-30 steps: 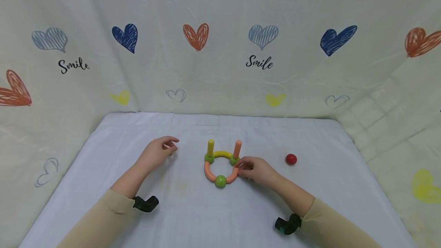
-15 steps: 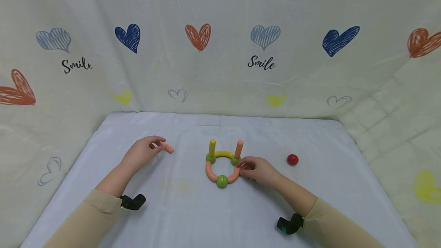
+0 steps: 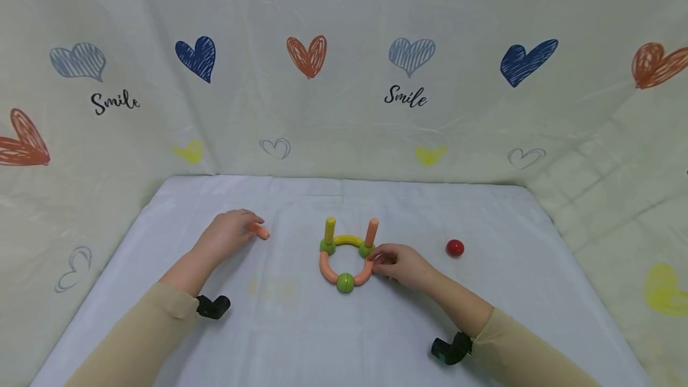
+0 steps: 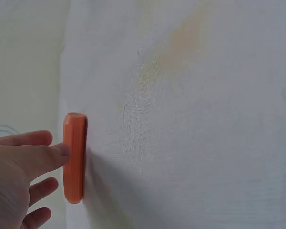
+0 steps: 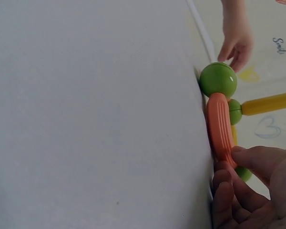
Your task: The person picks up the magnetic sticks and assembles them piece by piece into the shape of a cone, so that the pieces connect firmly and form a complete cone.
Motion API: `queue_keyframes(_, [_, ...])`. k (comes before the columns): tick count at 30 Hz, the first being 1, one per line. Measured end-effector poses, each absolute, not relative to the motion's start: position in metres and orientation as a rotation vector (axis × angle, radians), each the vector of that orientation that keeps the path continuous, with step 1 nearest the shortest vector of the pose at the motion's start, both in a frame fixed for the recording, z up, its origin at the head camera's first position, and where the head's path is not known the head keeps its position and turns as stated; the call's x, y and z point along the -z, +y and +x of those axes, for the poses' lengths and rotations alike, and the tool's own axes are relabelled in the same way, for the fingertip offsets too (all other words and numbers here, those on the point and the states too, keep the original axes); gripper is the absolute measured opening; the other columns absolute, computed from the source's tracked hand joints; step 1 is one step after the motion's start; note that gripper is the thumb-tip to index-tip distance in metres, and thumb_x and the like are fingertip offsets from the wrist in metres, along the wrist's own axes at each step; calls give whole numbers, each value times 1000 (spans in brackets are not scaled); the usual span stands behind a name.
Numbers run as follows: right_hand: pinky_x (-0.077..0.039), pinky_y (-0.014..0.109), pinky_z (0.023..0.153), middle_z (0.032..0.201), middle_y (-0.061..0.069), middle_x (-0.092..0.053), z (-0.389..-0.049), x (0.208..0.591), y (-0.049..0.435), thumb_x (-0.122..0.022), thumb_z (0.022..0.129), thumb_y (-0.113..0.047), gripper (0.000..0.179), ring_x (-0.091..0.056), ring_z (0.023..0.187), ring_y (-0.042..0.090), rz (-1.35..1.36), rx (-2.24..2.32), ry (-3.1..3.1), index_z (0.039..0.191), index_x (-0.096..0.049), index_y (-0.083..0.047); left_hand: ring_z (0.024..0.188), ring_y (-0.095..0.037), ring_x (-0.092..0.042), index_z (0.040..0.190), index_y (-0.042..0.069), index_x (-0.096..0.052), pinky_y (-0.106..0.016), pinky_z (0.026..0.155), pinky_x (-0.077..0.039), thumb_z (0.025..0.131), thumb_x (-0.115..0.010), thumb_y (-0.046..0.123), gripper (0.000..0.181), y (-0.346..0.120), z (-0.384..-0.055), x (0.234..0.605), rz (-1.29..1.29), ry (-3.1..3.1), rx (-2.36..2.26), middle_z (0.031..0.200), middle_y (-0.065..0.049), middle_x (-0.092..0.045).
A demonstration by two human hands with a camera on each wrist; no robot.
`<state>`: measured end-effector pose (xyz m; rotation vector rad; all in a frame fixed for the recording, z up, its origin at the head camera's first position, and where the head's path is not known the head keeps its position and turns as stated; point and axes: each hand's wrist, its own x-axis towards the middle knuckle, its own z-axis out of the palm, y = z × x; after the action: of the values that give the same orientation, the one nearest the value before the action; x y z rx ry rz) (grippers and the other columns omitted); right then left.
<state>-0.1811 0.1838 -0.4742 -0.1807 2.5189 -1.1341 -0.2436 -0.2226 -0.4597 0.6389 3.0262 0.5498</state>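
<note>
My left hand [image 3: 231,232] is at the left of the table, by a short straight orange peg [image 4: 75,167]. Its thumb lies against the peg's side in the left wrist view, while the other fingers spread apart behind. My right hand [image 3: 400,264] pinches a curved orange piece [image 5: 219,126] of a toy ring between thumb and fingers. Green balls [image 3: 345,282] join the ring's curved orange and yellow [image 3: 348,239] pieces. A yellow peg [image 3: 330,230] and an orange peg [image 3: 371,232] stand up from the two far balls.
A red ball [image 3: 454,248] lies on the white cloth to the right of my right hand. Behind the table [image 3: 301,339] hangs a pale curtain [image 3: 349,124] printed with hearts and words.
My left hand has drawn back leftward and then shifted slightly right over the orange peg, which has come into sight. The right hand and the ring stay in place.
</note>
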Motion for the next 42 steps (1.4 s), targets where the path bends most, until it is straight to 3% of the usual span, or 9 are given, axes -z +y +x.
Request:
queue_keyframes(5, [-48,30,62,87,-3,-65,-182,474,185,-71,91,-14,17,-56,71,17,-198,1130,2506,107,-72,-20,116,-31,-61,120,9,-71,-48,100,-44,90,-72,8,30,-223,-248,463,681,3053,-434,119,-5,-69])
queue_keyframes(8, [-48,30,63,87,-3,-65,-182,473,185,-71,91,-14,17,-56,72,17,-207,1132,2502,107,-72,-20,115,-30,-61,119,10,-72,-49,100,-43,90,-72,11,29,-223,-251,463,715,3056,-380,119,-6,-69])
queue_keyframes(28, [-49,31,63,86,-3,-65,-181,474,184,-72,90,-12,18,-56,71,18,-185,1151,2516,106,-72,-21,90,-29,-64,104,17,-77,-48,81,-47,90,-74,17,15,-220,-252,468,765,3106,-176,100,0,-70])
queue_keyframes(42, [-49,32,63,87,-3,-66,-183,479,189,-71,92,-16,16,-56,70,17,-245,1178,2490,107,-72,-21,95,-25,-66,110,17,-76,-46,87,-49,90,-75,27,23,-215,-224,468,692,3088,-391,101,1,-70])
